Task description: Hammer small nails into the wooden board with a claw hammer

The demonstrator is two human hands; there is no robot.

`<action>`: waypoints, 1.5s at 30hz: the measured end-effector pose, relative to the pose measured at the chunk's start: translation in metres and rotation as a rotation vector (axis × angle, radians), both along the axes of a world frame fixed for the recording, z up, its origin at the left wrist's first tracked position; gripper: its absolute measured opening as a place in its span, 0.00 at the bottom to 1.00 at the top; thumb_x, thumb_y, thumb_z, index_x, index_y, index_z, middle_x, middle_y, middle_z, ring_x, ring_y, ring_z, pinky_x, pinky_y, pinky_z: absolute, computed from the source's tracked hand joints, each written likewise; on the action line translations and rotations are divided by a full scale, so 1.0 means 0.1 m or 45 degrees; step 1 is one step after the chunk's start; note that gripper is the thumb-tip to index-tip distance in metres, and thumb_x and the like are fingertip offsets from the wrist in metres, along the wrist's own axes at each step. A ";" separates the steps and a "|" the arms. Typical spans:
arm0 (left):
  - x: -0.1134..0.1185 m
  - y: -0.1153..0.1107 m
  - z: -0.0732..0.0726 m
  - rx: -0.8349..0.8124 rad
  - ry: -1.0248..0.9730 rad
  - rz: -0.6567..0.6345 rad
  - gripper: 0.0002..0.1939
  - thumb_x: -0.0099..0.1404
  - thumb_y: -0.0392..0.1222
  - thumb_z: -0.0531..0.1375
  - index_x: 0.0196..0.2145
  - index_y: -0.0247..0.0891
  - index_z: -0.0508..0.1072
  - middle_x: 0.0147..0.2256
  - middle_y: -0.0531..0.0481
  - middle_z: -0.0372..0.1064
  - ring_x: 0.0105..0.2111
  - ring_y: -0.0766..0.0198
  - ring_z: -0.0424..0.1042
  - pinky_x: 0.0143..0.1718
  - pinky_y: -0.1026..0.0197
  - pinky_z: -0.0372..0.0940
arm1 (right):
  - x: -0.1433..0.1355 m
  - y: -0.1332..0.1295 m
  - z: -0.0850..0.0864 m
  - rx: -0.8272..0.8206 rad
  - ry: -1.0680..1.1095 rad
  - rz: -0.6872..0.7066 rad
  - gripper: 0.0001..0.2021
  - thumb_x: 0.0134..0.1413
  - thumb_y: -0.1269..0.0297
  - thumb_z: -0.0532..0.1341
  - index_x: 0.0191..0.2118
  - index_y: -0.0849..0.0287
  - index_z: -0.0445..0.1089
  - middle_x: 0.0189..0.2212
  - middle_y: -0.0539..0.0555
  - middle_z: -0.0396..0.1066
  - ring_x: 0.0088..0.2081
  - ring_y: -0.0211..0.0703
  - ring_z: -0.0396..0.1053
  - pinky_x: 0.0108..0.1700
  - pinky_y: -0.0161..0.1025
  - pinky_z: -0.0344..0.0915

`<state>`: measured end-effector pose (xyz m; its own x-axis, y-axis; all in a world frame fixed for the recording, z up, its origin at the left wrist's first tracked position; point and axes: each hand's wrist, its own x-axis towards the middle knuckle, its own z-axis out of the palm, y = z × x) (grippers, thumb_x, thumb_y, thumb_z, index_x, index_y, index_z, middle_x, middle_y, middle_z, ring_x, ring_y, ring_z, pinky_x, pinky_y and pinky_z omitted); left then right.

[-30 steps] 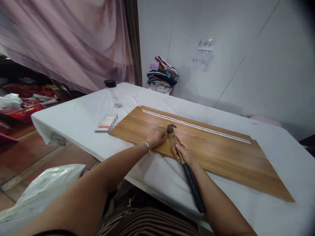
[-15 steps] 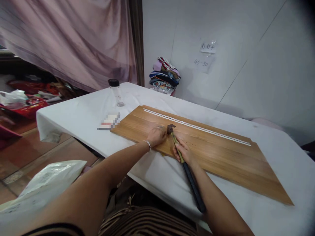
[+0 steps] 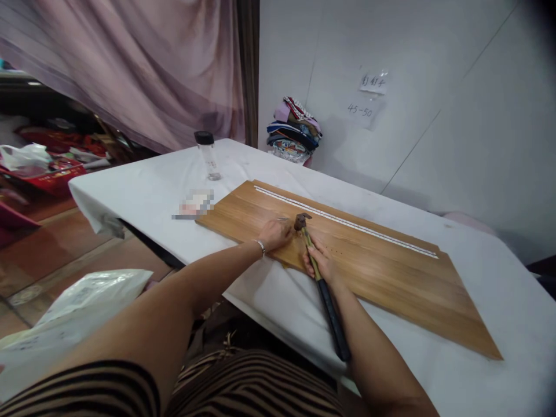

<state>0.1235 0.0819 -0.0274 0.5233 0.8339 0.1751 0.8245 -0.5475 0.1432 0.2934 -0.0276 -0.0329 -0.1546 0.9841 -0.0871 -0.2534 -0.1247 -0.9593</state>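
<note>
1. At the far left, a red box (image 3: 65, 180) sits low, with a white plastic bag (image 3: 28, 157) in it.
2. Nearer, a big shiny white bag (image 3: 93, 301) is beside the left arm.
3. A pink curtain (image 3: 174, 69) hangs behind the table (image 3: 130, 194), which has a white cloth over it.
4. On the table is a small thing (image 3: 196, 204) that is blurred into squares, so I cannot tell what it is. Behind it stands a clear bottle (image 3: 208, 156) with a black lid.
5. The left hand (image 3: 275, 233) is on the brown wooden board (image 3: 391, 278), which lies flat on the table. Its fingers are bent in. A thin shiny bit (image 3: 283, 219) shows by them. I cannot tell if they pinch it.
6. A pile of folded clothes (image 3: 293, 130) is behind the table, by the wall.
7. The right hand (image 3: 320, 260) is wrapped around the hammer (image 3: 324, 292). The rusty head is just beside the left fingers. The black end points back to the person.
8. Right of that hand, a row of little dots (image 3: 334, 251) marks the board.
9. Two white strips (image 3: 347, 223) run along its far side.
10. Two papers (image 3: 372, 84) with writing are on the wall.
</note>
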 end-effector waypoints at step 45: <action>0.00 0.02 -0.01 0.028 -0.045 -0.035 0.15 0.67 0.44 0.51 0.36 0.35 0.75 0.38 0.41 0.75 0.40 0.57 0.73 0.42 0.57 0.63 | 0.01 0.03 -0.07 0.037 0.009 0.018 0.42 0.52 0.51 0.62 0.68 0.59 0.47 0.19 0.41 0.65 0.12 0.31 0.55 0.11 0.28 0.51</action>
<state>0.1236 0.0835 -0.0282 0.5391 0.8150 0.2125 0.8037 -0.5732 0.1597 0.2944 -0.0251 -0.0398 -0.1691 0.9839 -0.0572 -0.2587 -0.1003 -0.9607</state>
